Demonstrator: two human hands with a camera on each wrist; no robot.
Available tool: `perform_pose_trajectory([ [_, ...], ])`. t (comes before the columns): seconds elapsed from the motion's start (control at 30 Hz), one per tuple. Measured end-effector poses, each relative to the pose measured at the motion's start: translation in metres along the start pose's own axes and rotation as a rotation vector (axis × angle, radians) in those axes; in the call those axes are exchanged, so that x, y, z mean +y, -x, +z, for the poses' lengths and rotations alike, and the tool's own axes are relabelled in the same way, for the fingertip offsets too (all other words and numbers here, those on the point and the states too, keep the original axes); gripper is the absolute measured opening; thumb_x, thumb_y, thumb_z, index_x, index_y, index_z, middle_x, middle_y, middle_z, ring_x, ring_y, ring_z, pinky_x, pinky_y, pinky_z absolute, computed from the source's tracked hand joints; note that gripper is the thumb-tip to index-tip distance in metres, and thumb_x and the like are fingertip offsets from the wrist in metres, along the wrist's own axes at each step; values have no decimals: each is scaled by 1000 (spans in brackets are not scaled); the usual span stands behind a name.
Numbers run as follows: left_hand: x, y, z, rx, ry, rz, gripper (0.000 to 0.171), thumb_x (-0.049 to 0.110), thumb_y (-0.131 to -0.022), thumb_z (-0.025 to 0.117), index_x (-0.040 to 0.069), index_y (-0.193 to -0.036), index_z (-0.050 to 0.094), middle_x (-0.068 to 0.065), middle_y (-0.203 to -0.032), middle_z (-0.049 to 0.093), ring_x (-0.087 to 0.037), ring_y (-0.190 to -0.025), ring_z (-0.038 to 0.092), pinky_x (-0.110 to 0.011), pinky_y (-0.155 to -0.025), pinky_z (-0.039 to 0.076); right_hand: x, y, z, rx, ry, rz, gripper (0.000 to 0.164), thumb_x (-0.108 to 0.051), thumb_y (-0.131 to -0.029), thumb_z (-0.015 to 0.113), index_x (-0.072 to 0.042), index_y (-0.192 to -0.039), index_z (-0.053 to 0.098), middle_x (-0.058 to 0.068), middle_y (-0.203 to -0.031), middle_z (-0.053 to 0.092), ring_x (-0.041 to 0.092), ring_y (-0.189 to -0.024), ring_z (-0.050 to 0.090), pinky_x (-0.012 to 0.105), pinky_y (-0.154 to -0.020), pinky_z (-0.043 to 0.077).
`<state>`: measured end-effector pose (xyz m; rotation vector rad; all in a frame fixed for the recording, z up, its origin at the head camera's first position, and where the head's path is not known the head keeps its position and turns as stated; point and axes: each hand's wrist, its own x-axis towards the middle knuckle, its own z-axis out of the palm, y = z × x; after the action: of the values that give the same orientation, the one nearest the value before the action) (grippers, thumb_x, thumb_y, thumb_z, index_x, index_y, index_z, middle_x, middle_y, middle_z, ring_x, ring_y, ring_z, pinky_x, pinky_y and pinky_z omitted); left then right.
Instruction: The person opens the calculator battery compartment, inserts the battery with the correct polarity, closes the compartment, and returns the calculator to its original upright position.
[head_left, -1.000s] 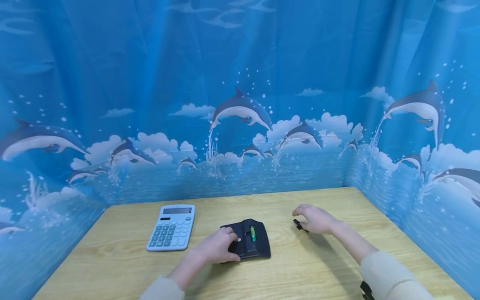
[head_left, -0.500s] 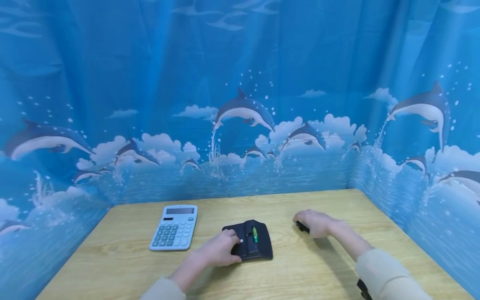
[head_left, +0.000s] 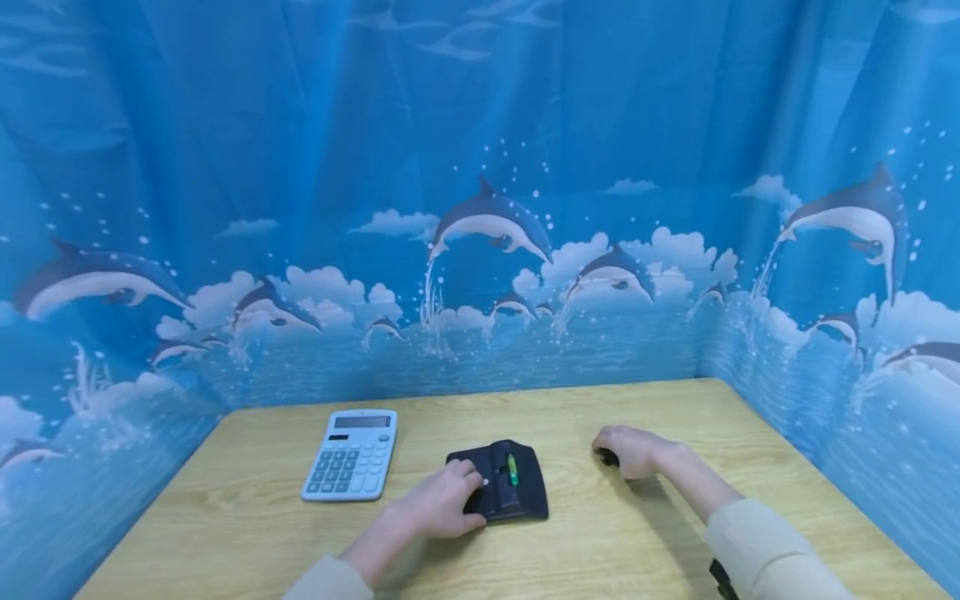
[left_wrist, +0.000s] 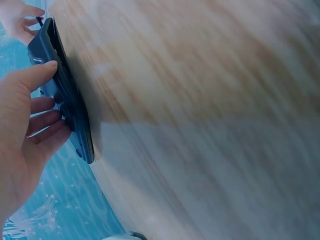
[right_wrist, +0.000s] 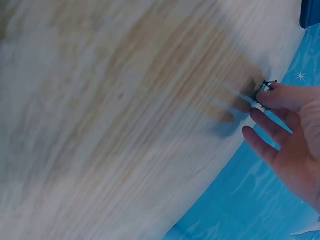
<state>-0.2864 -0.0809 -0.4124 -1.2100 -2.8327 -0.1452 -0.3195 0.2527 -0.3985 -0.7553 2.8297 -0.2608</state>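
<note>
Lying on the table, a black, flat device (head_left: 531,487) has a small green cylinder (head_left: 513,469), apparently a battery, in a slot on its upward side. My left hand (head_left: 444,502) holds the device by its left part, with the thumb (left_wrist: 47,70) at the near edge and the curled fingers on top. To the right of it, my right hand (head_left: 633,450) pinches a small black piece (head_left: 607,457) between thumb and index finger, close to the tabletop. In the right wrist view the fingers mostly cover that small piece (right_wrist: 264,90), and its exact kind cannot be told.
A pale blue calculator (head_left: 351,456) lies face up left of the black device. The wooden table (head_left: 555,558) ends at a blue curtain (head_left: 360,167) printed with dolphins, behind and at the sides.
My right hand has closed over the small black piece, which now shows less. The left hand and the device hold their place; the head view has shifted slightly.
</note>
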Motion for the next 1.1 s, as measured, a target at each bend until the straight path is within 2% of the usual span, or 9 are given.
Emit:
perform_pose_trajectory([
  [0.17,2,0,0,-21,-60,19,42,39,-82,66,7,-108,60,-1,-97,51,-13,-89,48,-27,-82,46,1,2,-3,16,-45,-10,46,12,-69,61,-2,-113,60,12,-109,56,32,-100,54,44,-80,47],
  [0.27,2,-1,0,-45,-75,18,41,40,-83,65,8,-108,59,-1,-98,51,-13,-89,47,-28,-83,46,2,4,-5,0,-100,11,50,3,-69,69,0,-117,58,14,-112,54,28,-96,53,40,-72,45],
  [0.37,2,-1,0,-56,-82,19,41,41,-84,64,9,-109,58,-1,-99,51,-13,-91,47,-28,-84,45,2,5,-7,-9,-131,27,51,0,-69,72,1,-118,57,15,-113,53,26,-93,52,39,-69,43],
  [0.6,1,-1,0,-51,-85,28,43,41,-84,64,9,-112,59,-1,-101,52,-14,-93,48,-28,-85,45,2,7,-5,25,-118,14,46,-9,-73,75,2,-114,59,12,-108,55,26,-92,53,42,-75,46],
  [0.8,2,0,-1,-38,-77,34,43,40,-84,64,8,-113,59,-1,-101,52,-14,-90,47,-28,-82,46,-1,4,-1,91,-51,-28,47,-19,-71,78,5,-108,61,11,-98,57,31,-92,56,45,-80,46],
  [0.9,2,0,-1,-38,-70,33,44,40,-84,64,8,-113,59,-2,-102,53,-14,-90,47,-28,-82,46,-6,2,0,104,-50,2,54,-20,-70,78,7,-112,58,14,-103,56,33,-95,55,46,-84,46],
  [1.1,2,0,-1,-21,-72,30,42,39,-83,65,7,-111,60,-2,-101,53,-14,-90,48,-28,-82,46,-21,-6,-4,142,-145,55,65,-14,-70,77,9,-124,50,20,-118,51,36,-105,52,49,-91,43],
])
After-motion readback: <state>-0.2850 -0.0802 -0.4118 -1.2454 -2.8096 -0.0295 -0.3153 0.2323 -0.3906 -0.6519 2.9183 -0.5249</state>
